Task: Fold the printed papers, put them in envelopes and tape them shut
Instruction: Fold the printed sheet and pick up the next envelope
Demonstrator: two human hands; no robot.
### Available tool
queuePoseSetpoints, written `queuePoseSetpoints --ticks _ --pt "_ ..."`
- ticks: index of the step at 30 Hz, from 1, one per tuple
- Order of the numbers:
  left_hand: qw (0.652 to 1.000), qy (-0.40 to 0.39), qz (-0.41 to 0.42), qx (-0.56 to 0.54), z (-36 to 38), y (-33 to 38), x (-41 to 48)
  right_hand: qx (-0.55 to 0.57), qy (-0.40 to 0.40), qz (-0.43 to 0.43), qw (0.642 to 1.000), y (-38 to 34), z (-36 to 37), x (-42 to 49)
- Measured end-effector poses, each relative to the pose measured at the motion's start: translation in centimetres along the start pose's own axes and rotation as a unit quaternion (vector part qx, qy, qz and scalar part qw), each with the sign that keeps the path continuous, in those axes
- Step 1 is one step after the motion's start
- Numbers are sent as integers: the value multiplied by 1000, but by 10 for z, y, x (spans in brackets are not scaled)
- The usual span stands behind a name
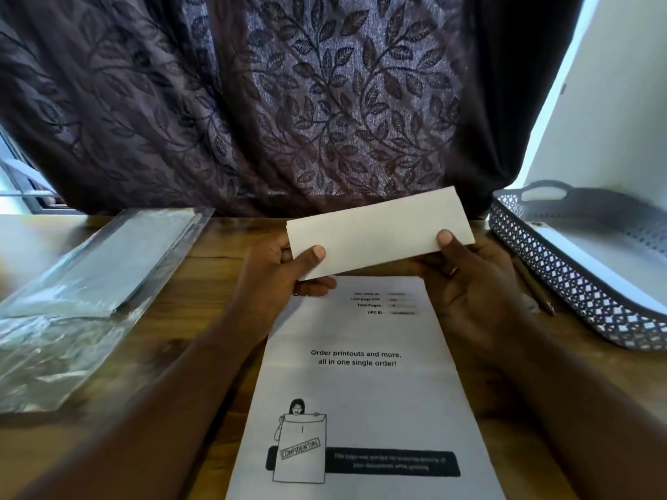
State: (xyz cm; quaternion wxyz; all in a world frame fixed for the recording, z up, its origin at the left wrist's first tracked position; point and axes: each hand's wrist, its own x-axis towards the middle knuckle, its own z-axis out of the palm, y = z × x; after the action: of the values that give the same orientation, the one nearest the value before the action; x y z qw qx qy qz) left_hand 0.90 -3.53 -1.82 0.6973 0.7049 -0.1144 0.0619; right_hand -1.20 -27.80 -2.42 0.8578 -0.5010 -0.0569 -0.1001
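Surface: brown wooden table under both hands; dark leaf-patterned curtain hangs beyond them.
Held: white oblong paper piece, folded sheet or envelope, cannot tell. The left hand pinches its left end and the right hand its right end, thumbs on top.
Below hands: white printed sheet, flat.
Edges: clear plastic packet left of the left hand; grey lattice plastic basket right of the right hand; bare wood between.

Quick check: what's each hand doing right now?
Left hand: pinches the white envelope at its left end.
Right hand: pinches the same envelope at its right end.
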Motion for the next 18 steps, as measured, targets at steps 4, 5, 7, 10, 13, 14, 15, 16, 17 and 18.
queuePoseSetpoints --ticks 4,5,7,10,13,14,15,16,17,18 --pt "998 -19 10 -64 21 7 -7 -49 -103 52 992 10 29 -14" --pt "997 -29 8 -75 26 6 -10 -63 -112 68 989 15 35 -18" --pt "995 -38 6 -91 32 6 -15 -67 -103 96 988 26 42 -23" --pt "994 -40 2 -100 33 7 -12 -36 -59 92 993 24 42 -21" --pt "994 -51 -8 -94 31 6 -9 26 -7 81 996 16 34 -14" --pt "994 -55 -12 -94 30 5 -8 43 12 80 996 13 31 -11" --pt "993 -58 -19 -97 29 5 -7 58 30 79 995 10 28 -8" --pt "993 -59 -26 -102 26 4 -6 69 46 75 994 8 24 -6" --pt "992 -58 -31 -107 24 4 -6 75 61 69 993 5 20 -4" --pt "992 -57 -33 -109 21 3 -4 78 76 64 992 3 17 -2"
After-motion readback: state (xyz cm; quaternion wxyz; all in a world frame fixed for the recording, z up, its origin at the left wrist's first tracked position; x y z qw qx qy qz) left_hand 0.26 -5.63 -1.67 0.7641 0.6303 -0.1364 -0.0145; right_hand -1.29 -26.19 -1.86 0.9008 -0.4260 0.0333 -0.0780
